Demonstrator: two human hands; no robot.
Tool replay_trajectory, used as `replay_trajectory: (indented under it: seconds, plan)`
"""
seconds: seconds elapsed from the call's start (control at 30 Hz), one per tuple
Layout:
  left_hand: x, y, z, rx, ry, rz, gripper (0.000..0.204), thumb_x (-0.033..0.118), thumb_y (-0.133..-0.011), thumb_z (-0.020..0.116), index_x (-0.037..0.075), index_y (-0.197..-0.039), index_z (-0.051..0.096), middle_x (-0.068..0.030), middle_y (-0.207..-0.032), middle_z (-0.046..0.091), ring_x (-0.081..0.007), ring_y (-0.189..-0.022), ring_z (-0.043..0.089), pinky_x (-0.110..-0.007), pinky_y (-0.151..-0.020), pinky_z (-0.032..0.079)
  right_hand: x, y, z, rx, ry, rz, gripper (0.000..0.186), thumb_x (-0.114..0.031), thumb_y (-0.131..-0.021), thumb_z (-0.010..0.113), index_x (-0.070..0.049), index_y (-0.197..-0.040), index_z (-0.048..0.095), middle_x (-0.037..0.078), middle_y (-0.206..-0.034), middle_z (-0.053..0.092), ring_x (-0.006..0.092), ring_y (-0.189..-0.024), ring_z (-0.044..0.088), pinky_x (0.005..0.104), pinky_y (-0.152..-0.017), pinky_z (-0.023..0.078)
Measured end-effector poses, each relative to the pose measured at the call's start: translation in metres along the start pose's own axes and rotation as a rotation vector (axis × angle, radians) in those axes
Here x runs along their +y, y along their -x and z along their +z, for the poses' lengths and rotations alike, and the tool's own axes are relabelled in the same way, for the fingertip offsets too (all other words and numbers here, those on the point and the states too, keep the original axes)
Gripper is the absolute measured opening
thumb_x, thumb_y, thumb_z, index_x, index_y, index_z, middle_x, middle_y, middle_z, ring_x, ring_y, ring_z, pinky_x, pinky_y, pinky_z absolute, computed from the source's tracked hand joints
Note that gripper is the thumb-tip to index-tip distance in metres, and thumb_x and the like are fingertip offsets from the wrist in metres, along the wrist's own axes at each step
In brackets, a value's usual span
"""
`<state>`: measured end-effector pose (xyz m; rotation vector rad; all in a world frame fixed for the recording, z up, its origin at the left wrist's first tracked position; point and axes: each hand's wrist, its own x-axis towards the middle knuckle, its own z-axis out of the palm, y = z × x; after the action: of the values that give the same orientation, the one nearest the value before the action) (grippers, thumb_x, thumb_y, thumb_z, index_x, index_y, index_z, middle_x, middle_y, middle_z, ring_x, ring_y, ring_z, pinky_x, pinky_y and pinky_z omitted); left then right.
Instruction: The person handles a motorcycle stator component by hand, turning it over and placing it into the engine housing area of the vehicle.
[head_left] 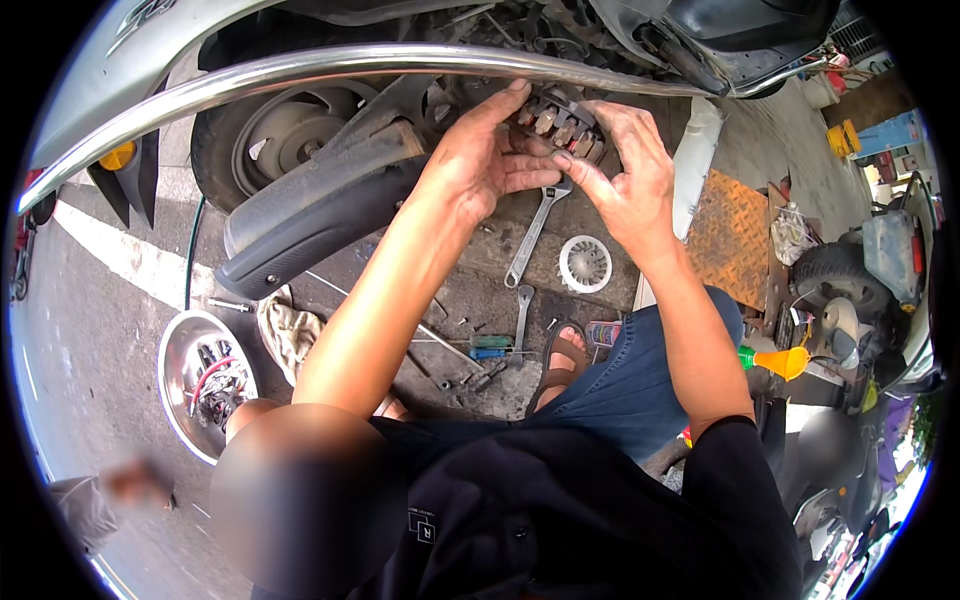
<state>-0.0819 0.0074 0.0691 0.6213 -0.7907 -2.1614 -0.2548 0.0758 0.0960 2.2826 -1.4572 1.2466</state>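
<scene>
Both hands are up at a round finned metal part (562,122) on the side of a scooter's engine, just below a long chrome rail (300,75). My left hand (478,160) presses flat against the part's left side, fingers stretched over it. My right hand (622,170) grips its right edge with curled fingers. On the ground below the hands lies an adjustable wrench (533,232) and a white round fan cover (584,263).
The scooter's rear wheel (275,135) and black mudguard (320,215) stand at the left. A steel bowl (205,385) with small parts, a rag (290,330), a spanner (521,320) and screwdrivers (490,350) lie on the concrete. An orange funnel (780,362) and a spare tyre (840,280) sit at the right.
</scene>
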Motion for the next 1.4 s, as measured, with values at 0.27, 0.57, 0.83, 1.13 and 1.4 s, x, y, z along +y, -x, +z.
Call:
replay_trajectory:
  seconds: [0.27,0.57,0.83,1.13,1.4]
  plan:
    - [-0.001,-0.004,-0.002,-0.01,0.021,-0.028,0.044,0.043,-0.094,0.059,0.004,-0.114,0.055,-0.0166,-0.09,0.066,-0.0258,-0.075,0.069,-0.04,-0.071,0.062,0.002,0.0,-0.002,0.01,0.006,-0.019,0.052,-0.022,-0.067,0.083,0.001,-0.11,0.064,0.016,-0.103,0.066,0.0334,-0.098,0.06,0.0403,-0.086,0.05]
    - [0.003,-0.007,-0.008,0.161,-0.413,0.159,0.04,0.042,-0.099,0.052,0.006,-0.112,0.061,-0.0069,-0.087,0.066,-0.0163,-0.078,0.066,-0.033,-0.07,0.058,-0.006,-0.004,-0.001,0.077,0.039,-0.042,0.05,-0.022,-0.065,0.084,-0.001,-0.106,0.065,0.014,-0.101,0.066,0.032,-0.099,0.059,0.0404,-0.086,0.048]
    - [-0.006,-0.02,-0.015,0.296,-0.647,0.767,0.043,0.037,-0.099,0.052,-0.003,-0.101,0.069,-0.0105,-0.09,0.068,-0.0182,-0.087,0.061,-0.032,-0.084,0.046,-0.01,-0.001,0.012,0.058,-0.027,-0.067,0.052,-0.02,-0.062,0.086,0.0,-0.106,0.065,0.014,-0.102,0.066,0.0323,-0.099,0.06,0.0401,-0.086,0.05]
    - [-0.005,-0.032,-0.021,0.372,-0.271,0.653,0.041,0.033,-0.098,0.044,-0.001,-0.08,0.059,-0.0103,-0.076,0.063,-0.0173,-0.068,0.059,-0.03,-0.066,0.047,-0.022,-0.002,0.047,0.088,-0.08,0.046,0.048,-0.02,-0.065,0.087,0.002,-0.1,0.062,0.016,-0.098,0.065,0.0325,-0.095,0.062,0.0397,-0.084,0.05]
    - [-0.001,-0.032,-0.027,0.521,-0.26,0.794,0.043,0.035,-0.1,0.042,-0.003,-0.09,0.062,-0.0114,-0.085,0.066,-0.0172,-0.074,0.059,-0.031,-0.071,0.048,-0.021,-0.011,0.069,0.128,-0.124,0.023,0.046,-0.018,-0.061,0.086,-0.003,-0.097,0.061,0.013,-0.093,0.065,0.033,-0.089,0.061,0.0419,-0.077,0.05]
